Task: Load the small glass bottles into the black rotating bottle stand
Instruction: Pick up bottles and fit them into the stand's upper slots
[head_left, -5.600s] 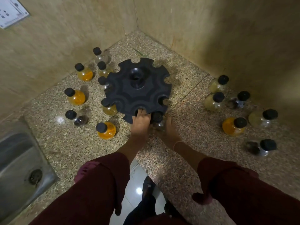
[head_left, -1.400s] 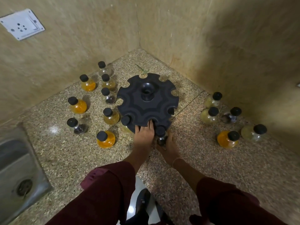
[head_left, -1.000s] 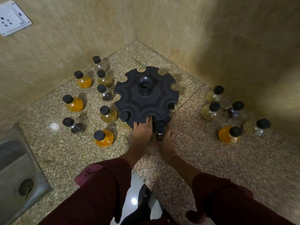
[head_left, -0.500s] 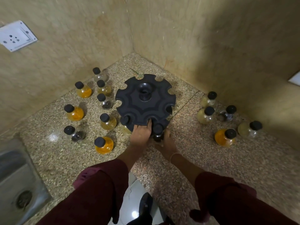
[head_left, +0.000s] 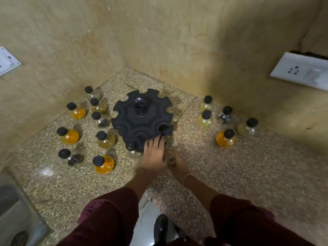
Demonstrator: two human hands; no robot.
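Note:
The black rotating bottle stand (head_left: pixel 142 119) sits on the granite counter near the corner. One small capped bottle (head_left: pixel 130 146) hangs in a front slot. My left hand (head_left: pixel 153 155) lies palm down, its fingers gripping the stand's front rim. My right hand (head_left: pixel 178 164) is just right of it and partly hidden behind it. Its fingers curl around a blurred glass bottle (head_left: pixel 171 155) under the rim, whose cap is hidden. Several loose bottles stand left of the stand, such as an orange one (head_left: pixel 69 135). Several more stand to the right, including another orange one (head_left: pixel 225 139).
Two beige walls meet right behind the stand. A wall socket (head_left: pixel 301 71) is on the right wall and another (head_left: pixel 7 61) on the left. A steel sink (head_left: pixel 17 219) lies at the lower left. The counter's front edge (head_left: pixel 149 194) runs between my arms.
The stand has turned a little, and the slotted bottle has swung toward the front. My left hand has slid right along the rim and covers the cap near my right hand. The view has tilted up.

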